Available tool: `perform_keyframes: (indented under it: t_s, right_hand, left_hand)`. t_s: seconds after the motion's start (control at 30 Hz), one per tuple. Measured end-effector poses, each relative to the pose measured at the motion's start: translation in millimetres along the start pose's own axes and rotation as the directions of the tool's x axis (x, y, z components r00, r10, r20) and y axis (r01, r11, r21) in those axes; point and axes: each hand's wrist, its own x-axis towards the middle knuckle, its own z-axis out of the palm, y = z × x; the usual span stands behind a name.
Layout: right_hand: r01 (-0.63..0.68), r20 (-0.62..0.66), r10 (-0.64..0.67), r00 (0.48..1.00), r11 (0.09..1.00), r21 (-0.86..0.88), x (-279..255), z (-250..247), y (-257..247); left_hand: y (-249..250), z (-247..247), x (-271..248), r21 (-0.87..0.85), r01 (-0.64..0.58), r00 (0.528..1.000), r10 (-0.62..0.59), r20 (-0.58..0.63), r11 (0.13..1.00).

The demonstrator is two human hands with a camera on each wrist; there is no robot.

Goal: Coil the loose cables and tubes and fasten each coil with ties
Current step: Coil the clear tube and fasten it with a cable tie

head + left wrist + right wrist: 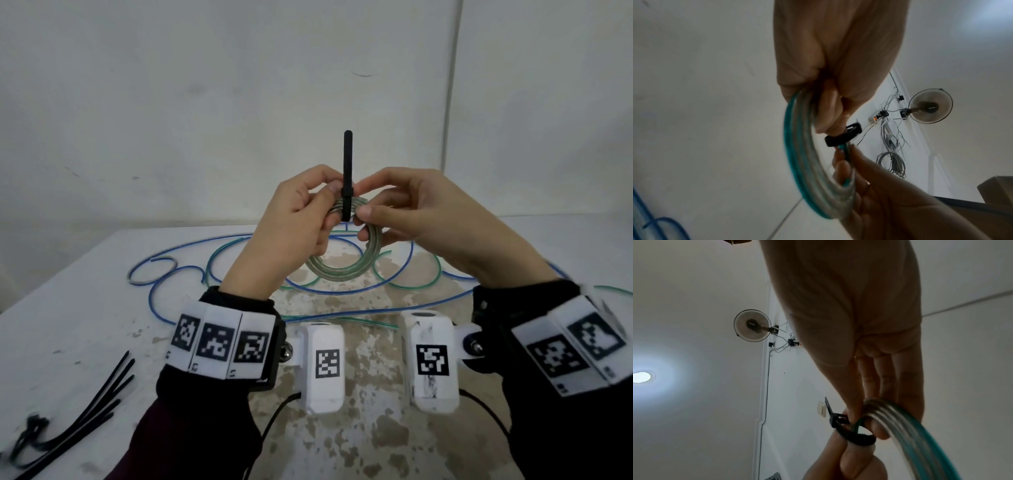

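Both hands hold a small coil of clear greenish tube (337,265) up above the white table (85,308). A black cable tie (347,178) loops round the coil's top, its free tail standing straight up. My left hand (301,212) pinches the coil and the tie from the left. My right hand (404,212) pinches the coil just right of the tie, thumb in front. In the left wrist view the tie loop (842,135) circles the coil (807,162). The right wrist view shows the tie's head (836,418) and the coil (910,426).
Loose blue tube (342,291) and green tube (404,284) sprawl in loops across the table beneath the hands. A bundle of spare black cable ties (85,418) lies at the front left. The table's surface is worn brown (370,445) near me. A wall stands behind.
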Motion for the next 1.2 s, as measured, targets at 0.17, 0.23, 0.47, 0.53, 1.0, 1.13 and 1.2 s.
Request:
perform_keyframes:
  t_s: [0.17,0.23,0.47,0.53,1.0,1.13,1.2]
  right_hand:
    - [0.033,-0.018,-0.034,0.999,0.998,-0.061,-0.7,2.6,-1.8]
    - [0.057,-0.033,-0.059,0.998,0.997,-0.059,-0.7,3.0,-3.5]
    - [0.118,-0.233,-0.119,0.965,0.993,-0.02,4.2,2.8,-1.8]
    - [0.094,-0.282,-0.08,0.956,0.995,0.038,5.4,0.2,-0.1]
    - [0.143,-0.423,-0.145,0.895,0.989,-0.036,5.1,2.3,-4.2]
    - [0.156,-0.468,-0.157,0.87,0.987,-0.042,5.4,4.9,-2.9]
    - [0.126,-0.432,-0.127,0.893,0.992,-0.03,5.4,5.1,-3.0]
  left_hand:
    - [-0.8,2.4,0.9,-0.001,0.032,0.999,-0.032,-0.038,0.999]
    - [-1.0,3.4,0.9,0.025,0.031,0.998,-0.03,-0.054,0.999]
    - [-2.5,8.2,-0.4,0.086,-0.025,1.0,0.023,0.018,0.996]
    - [-0.6,8.3,-1.6,0.061,-0.041,0.996,0.036,0.08,0.997]
    - [2.8,3.0,-5.4,0.049,-0.063,0.982,0.053,0.184,0.997]
    - [4.7,2.9,-7.1,0.037,-0.058,0.974,0.049,0.222,0.998]
    - [4.5,1.1,-8.0,0.035,-0.045,0.972,0.036,0.233,0.998]
